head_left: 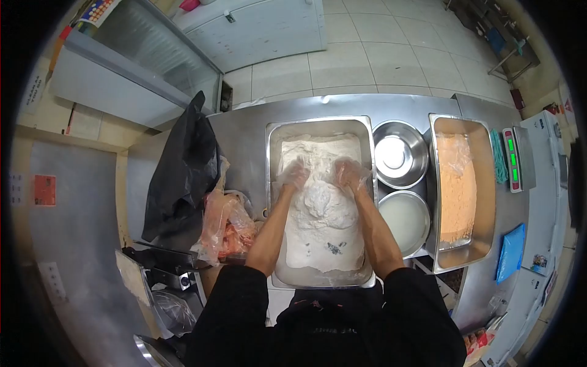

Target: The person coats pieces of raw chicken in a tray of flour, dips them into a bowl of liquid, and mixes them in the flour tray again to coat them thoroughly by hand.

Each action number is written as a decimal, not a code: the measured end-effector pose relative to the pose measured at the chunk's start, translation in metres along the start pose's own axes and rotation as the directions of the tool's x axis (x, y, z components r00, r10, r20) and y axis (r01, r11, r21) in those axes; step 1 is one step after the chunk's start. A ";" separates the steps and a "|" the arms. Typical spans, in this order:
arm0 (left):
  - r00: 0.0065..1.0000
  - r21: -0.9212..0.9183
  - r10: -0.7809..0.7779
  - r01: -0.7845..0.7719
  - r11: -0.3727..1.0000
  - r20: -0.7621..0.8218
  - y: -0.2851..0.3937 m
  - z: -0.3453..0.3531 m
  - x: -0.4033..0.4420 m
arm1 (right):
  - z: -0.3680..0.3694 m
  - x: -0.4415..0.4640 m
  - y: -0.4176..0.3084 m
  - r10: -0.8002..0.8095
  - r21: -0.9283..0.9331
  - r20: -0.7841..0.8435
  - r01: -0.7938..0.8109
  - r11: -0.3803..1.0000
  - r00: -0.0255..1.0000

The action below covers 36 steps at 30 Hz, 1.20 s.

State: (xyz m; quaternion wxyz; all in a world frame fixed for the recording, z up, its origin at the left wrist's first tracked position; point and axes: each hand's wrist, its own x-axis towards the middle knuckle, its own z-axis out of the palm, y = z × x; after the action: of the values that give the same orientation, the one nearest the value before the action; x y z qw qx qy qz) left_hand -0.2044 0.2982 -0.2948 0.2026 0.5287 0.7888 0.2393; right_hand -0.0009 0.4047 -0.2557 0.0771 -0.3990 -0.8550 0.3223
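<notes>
A deep steel pan in front of me holds a broad bed of white flour, heaped into a lumpy mound in the middle. Clear plastic gloves cover both my hands. My left hand is at the left side of the pan, its fingers curled into the flour. On the right side, my right hand is likewise curled in the flour. The fingertips of both are partly hidden by powder. A few dark marks show in the flour nearest me.
Right of the pan stand a steel bowl, a bowl of pale liquid, a pan with orange crumbs and a lit scale. A black plastic bag and a bag of reddish meat-like pieces lie left.
</notes>
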 end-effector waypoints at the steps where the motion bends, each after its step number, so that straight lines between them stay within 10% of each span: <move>1: 0.994 -0.107 0.060 -0.070 0.992 -0.093 -0.029 0.025 -0.009 | 0.038 0.017 0.037 0.007 0.196 0.062 -0.019 0.980 0.998; 3: 0.980 0.090 0.057 -0.075 0.993 0.189 -0.016 0.008 -0.030 | 0.108 0.032 0.100 0.043 0.600 0.141 -0.120 0.791 0.989; 6: 0.809 -0.008 0.057 -0.064 0.998 0.585 0.016 -0.037 -0.048 | 0.073 0.052 0.091 0.051 0.159 0.181 -0.081 0.984 0.982; 8: 0.767 -0.085 0.065 -0.014 0.996 0.638 0.009 -0.050 -0.037 | 0.041 0.055 0.070 0.053 -0.168 0.224 -0.015 0.986 0.973; 11: 0.855 0.362 -0.010 -0.209 0.908 0.518 -0.044 -0.008 0.020 | -0.050 0.044 -0.053 -0.051 -0.286 0.243 0.122 0.950 0.969; 13: 0.854 0.517 0.082 -0.385 0.764 0.514 -0.054 -0.016 0.023 | 0.028 0.037 -0.042 -0.439 -0.410 -0.077 0.373 0.832 0.895; 14: 0.849 0.587 0.127 -0.455 0.670 0.513 -0.051 -0.027 0.023 | 0.028 0.039 -0.050 -0.383 -0.361 0.181 0.423 0.831 0.906; 15: 0.873 0.562 0.104 -0.393 0.728 0.477 -0.040 -0.022 0.007 | 0.027 0.037 -0.054 -0.307 -0.303 0.434 0.458 0.836 0.847; 18: 0.936 0.394 -0.035 -0.113 0.912 0.350 0.019 -0.032 -0.066 | -0.012 0.033 -0.024 -0.029 -0.230 0.517 0.171 0.958 0.855; 21: 0.933 0.295 -0.148 0.048 0.954 0.327 0.058 -0.045 -0.124 | 0.075 -0.026 0.085 -0.243 -0.186 -0.341 0.188 0.964 0.908; 26: 0.879 0.037 -0.361 0.369 0.929 0.312 0.029 0.012 -0.178 | 0.073 -0.106 0.052 -0.335 -0.335 -0.250 0.243 0.910 0.909; 28: 0.793 -0.319 -0.450 0.587 0.744 0.410 0.032 0.014 -0.184 | 0.080 -0.118 0.053 -0.322 -0.376 -0.048 0.282 0.883 0.945; 32: 0.630 -0.691 -0.303 0.703 -0.169 0.715 0.108 -0.080 -0.167 | 0.052 -0.110 0.045 -0.280 -0.186 0.009 0.277 0.943 0.960; 36: 0.693 -0.711 -0.239 0.703 0.019 0.680 0.101 -0.096 -0.152 | 0.005 -0.106 0.033 -0.349 -0.268 0.135 0.373 0.888 0.927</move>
State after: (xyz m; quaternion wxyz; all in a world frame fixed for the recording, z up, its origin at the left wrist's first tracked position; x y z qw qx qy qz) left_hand -0.1302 0.1737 -0.1475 0.6941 0.0152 0.5391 0.4769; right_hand 0.0888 0.3406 -0.2668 0.0411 -0.2262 -0.9545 0.1900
